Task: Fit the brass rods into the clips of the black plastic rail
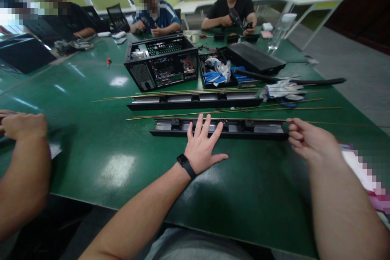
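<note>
My left hand (201, 146) is spread flat, its fingertips on the near black channel-shaped rail (262, 134) and a dark watch on its wrist. Dark blocks (247, 125) sit along that rail's silvery groove. At the rail's right end, my right hand (307, 140) has thumb and forefinger pinched on a thin brass-coloured rod (329, 123), which runs along the rail's far edge. Farther back lies a second black rail (195, 105), parallel to the first. Several more thin rods (170, 115) lie between and behind the two rails.
Behind the rails stand an open computer case (164, 65) and a black tray with gloves (217, 71). White gloves (283, 89), a dark tube (310, 81) and a clear bottle (280, 32) are at right. Co-workers sit opposite; another person's arm (26, 150) is at left.
</note>
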Demonstrator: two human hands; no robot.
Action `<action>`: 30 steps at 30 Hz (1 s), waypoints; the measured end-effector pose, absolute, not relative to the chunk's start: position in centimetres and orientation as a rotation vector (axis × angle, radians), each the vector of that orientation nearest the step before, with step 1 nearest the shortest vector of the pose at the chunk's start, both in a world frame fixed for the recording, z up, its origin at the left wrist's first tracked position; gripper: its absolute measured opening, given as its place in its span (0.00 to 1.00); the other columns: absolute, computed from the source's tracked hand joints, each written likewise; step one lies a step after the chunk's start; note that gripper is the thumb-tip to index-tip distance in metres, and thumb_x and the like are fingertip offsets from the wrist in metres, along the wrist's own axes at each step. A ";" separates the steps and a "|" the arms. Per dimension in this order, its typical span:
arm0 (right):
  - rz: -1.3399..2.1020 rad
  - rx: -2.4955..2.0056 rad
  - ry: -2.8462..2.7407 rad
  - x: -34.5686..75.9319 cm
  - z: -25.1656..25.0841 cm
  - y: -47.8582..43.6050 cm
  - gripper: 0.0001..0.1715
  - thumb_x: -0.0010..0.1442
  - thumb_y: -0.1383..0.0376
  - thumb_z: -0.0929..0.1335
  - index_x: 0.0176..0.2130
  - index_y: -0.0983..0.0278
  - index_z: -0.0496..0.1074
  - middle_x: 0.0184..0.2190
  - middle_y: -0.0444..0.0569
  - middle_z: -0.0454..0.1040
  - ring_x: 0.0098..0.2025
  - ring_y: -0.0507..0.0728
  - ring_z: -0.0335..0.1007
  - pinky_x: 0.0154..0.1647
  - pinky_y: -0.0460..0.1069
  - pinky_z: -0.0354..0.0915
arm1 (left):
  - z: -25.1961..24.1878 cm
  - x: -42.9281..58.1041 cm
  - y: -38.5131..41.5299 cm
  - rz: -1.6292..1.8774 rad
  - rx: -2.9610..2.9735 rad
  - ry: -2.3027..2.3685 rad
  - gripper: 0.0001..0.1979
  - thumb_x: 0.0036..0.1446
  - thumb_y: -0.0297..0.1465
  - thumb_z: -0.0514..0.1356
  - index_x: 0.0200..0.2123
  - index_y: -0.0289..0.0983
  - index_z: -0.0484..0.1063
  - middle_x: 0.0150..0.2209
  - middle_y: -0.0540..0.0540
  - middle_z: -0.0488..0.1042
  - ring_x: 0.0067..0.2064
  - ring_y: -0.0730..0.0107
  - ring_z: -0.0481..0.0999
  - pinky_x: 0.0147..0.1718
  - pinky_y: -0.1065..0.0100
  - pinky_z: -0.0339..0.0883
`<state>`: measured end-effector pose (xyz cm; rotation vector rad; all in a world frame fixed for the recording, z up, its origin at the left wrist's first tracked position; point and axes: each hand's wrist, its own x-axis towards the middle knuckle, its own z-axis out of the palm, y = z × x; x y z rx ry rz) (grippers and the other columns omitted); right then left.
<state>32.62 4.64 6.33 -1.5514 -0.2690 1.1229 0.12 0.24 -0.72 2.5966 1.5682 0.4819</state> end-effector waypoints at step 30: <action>0.985 -1.538 -0.252 34.5 6.1 4.6 0.23 0.87 0.73 0.63 0.36 0.62 0.70 0.29 0.37 0.60 0.16 0.43 0.50 0.11 0.40 0.46 | -0.8 0.2 0.2 0.483 2.596 1.575 0.61 0.64 0.56 0.83 0.91 0.49 0.60 0.93 0.26 0.49 0.93 0.17 0.43 0.83 0.15 0.51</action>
